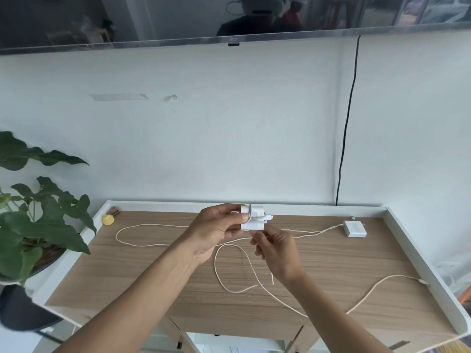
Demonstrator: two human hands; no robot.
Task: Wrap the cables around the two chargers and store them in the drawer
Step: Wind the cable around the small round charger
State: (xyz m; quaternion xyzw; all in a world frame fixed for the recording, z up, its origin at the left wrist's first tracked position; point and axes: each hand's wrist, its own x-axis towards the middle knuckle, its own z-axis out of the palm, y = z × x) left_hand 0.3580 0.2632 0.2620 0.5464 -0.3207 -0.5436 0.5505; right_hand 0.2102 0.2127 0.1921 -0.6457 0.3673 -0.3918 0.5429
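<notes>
My left hand (216, 229) holds a white square charger (253, 217) up above the wooden table top (142, 271), with one turn of cream cable over its face. Just below the charger, my right hand (274, 252) pinches that charger's cable (230, 270), which hangs down and loops loosely on the table. A second white charger (354, 228) lies flat at the back right of the table. Its own long cream cable (142, 234) trails left across the table behind my hands. The drawer is hidden below the table's front edge.
A raised white rim (420, 253) borders the table. A small yellow object (108, 220) sits in the back left corner. A leafy pot plant (38, 225) stands to the left. A black cord (347, 123) runs down the wall from the television.
</notes>
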